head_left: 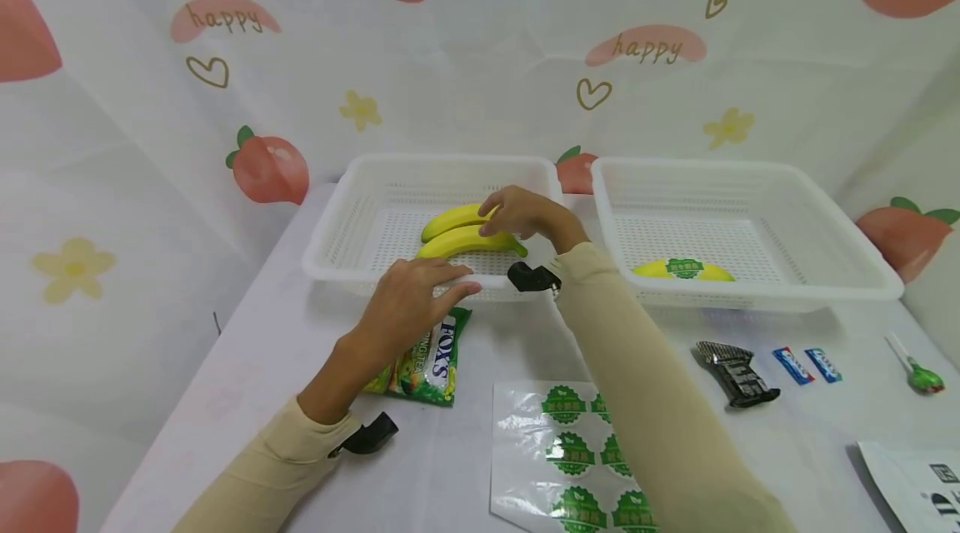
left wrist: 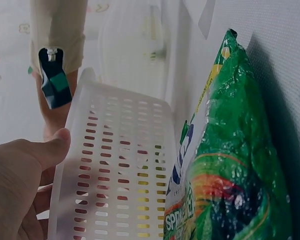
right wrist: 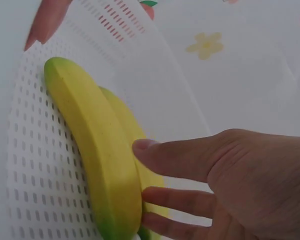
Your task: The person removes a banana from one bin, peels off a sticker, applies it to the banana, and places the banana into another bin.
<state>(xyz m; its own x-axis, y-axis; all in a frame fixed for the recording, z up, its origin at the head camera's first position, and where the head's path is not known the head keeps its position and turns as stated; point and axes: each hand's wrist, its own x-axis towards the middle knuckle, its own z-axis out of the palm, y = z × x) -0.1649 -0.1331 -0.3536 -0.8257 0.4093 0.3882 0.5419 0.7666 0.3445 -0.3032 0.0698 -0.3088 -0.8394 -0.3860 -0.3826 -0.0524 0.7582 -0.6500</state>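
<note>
Two yellow bananas [head_left: 474, 241] lie side by side in the left white basket [head_left: 322, 262]. My right hand [head_left: 525, 212] is over their right part, thumb and fingers spread apart. In the right wrist view, its fingertips are right at the bananas [right wrist: 97, 145], with nothing enclosed between them. My left hand [head_left: 408, 300] holds the basket's front rim, thumb on the outside and fingers over the inner side. Below that hand lies a green FOX'S candy bag [head_left: 435, 358], partly hidden by it in the head view.
In the right white basket [head_left: 892, 279] is a yellow fruit with a green sticker [head_left: 684, 268], partly behind the rim. A sticker sheet [head_left: 525, 433] lies in front, partly under my right forearm. Right of it are a black packet [head_left: 738, 375], small blue candies [head_left: 793, 366] and a lollipop [head_left: 924, 376].
</note>
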